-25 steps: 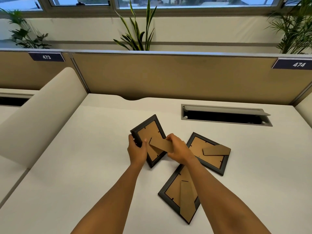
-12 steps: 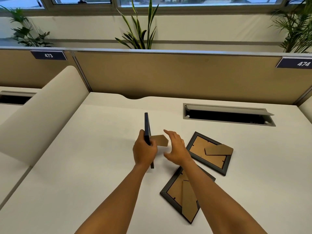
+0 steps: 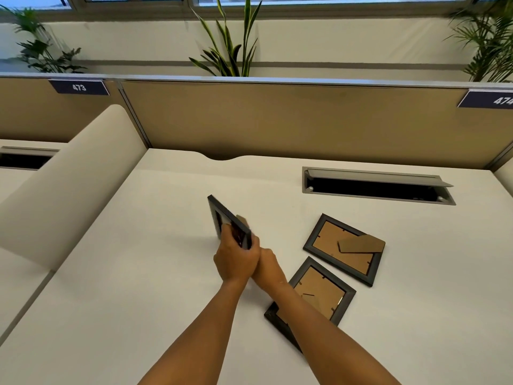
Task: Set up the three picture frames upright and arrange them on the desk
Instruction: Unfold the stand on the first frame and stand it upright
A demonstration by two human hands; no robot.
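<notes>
One black picture frame (image 3: pixel 222 215) is raised on edge near the desk's middle, tilted, its front turned left. My left hand (image 3: pixel 236 258) grips its near edge. Pressed against the left hand is my right hand (image 3: pixel 268 266), behind the frame; its fingers are hidden and I cannot see whether they hold the frame. The frame's brown stand (image 3: pixel 243 219) peeks out behind it. Two more black frames lie face down with brown backs up: one (image 3: pixel 345 250) to the right, one (image 3: pixel 319 295) nearer, partly under my right forearm.
The white desk (image 3: pixel 138 273) has an open grey cable tray (image 3: pixel 374 187) at the back right and a tan partition (image 3: pixel 291 120) behind. A cream side divider (image 3: pixel 69 176) rises along the left edge. Plants stand beyond the partition.
The held frame has turned from edge-on to showing its front toward the left and moved slightly left. My right hand has closed in against my left hand behind the frame.
</notes>
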